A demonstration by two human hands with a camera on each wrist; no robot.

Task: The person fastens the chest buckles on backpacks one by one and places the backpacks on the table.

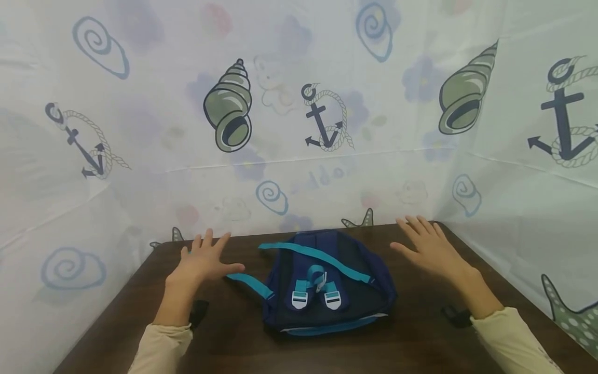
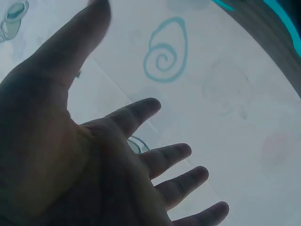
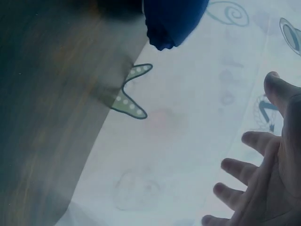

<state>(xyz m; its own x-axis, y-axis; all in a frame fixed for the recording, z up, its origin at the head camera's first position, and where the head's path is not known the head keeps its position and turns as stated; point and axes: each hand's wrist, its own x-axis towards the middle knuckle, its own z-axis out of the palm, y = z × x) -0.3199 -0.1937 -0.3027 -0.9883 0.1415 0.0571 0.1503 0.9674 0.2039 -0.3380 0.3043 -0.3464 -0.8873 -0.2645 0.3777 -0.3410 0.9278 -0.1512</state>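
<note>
A dark blue backpack [image 1: 317, 322] with turquoise straps lies on the brown table, its strap side facing up. Two white buckles [image 1: 333, 299] show near its middle, and one turquoise strap [image 1: 322, 254] runs across it. To the left of the backpack my left hand [image 1: 201, 265] is raised with spread fingers, holding nothing. On the other side my right hand [image 1: 432, 249] is also raised, fingers spread and nothing in it. Both wrist views show the palms bare; part of the blue backpack [image 3: 174, 21] appears at the top of the right wrist view.
The dark wooden table [image 1: 224, 353] reaches back to a white sheet [image 1: 289, 171] printed with shells, anchors and starfish. This sheet also hangs along the left and right sides. A dark strap-like piece [image 1: 455, 316] shows beside each wrist.
</note>
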